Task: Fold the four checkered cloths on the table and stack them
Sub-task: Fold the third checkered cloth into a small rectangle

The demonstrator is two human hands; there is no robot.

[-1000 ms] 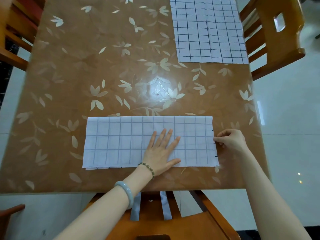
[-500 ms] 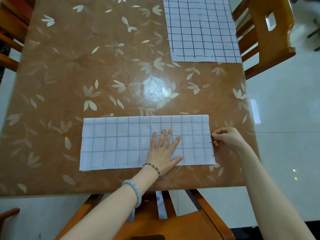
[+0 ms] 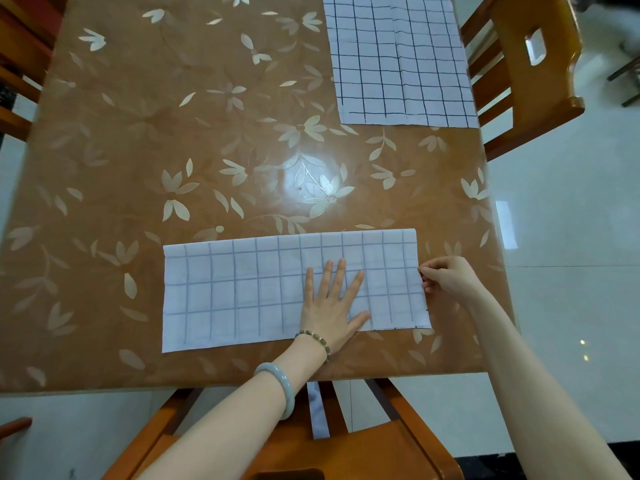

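A white checkered cloth (image 3: 239, 289), folded into a long strip, lies near the front edge of the table (image 3: 173, 150). My left hand (image 3: 330, 303) presses flat on the strip right of its middle, fingers spread. My right hand (image 3: 446, 277) pinches the strip's right short edge between thumb and fingers. A pile of unfolded checkered cloths (image 3: 401, 60) lies flat at the far right corner of the table, overlapping one another; its far end runs out of view.
The table has a glossy brown cover with pale flower prints. A wooden chair (image 3: 533, 74) stands at the right side, another chair (image 3: 311, 448) below me at the front, and chair parts (image 3: 20, 64) at the far left. Pale tiled floor surrounds the table.
The view shifted slightly, so the cloths sit a little differently in frame. Both hands hold the same places on the strip, the right hand still pinching the right edge.
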